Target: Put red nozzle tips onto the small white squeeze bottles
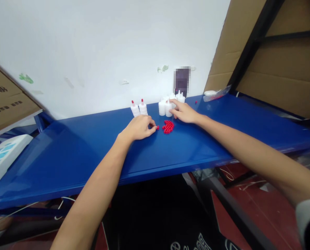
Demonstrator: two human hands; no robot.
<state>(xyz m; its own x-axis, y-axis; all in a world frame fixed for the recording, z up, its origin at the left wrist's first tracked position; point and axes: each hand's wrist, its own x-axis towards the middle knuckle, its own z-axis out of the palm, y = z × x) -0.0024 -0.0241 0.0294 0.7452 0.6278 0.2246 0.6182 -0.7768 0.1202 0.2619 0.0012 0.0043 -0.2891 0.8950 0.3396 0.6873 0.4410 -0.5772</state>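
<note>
My left hand (140,127) rests on the blue table (79,152), fingers curled and pinching a small red cap (157,127) beside a heap of red caps (168,126). My right hand (183,111) reaches to a cluster of uncapped white bottles (165,107) near the wall, its fingers closed on one of them. Two white bottles with red caps (139,108) stand just behind my left hand.
A cardboard box (6,100) sits at the left, with a white device (4,154) on the table's left end. Cardboard sheets and a black frame (256,38) lean at the right. A clear plastic bag (216,93) and a lone red cap (196,102) lie near the back.
</note>
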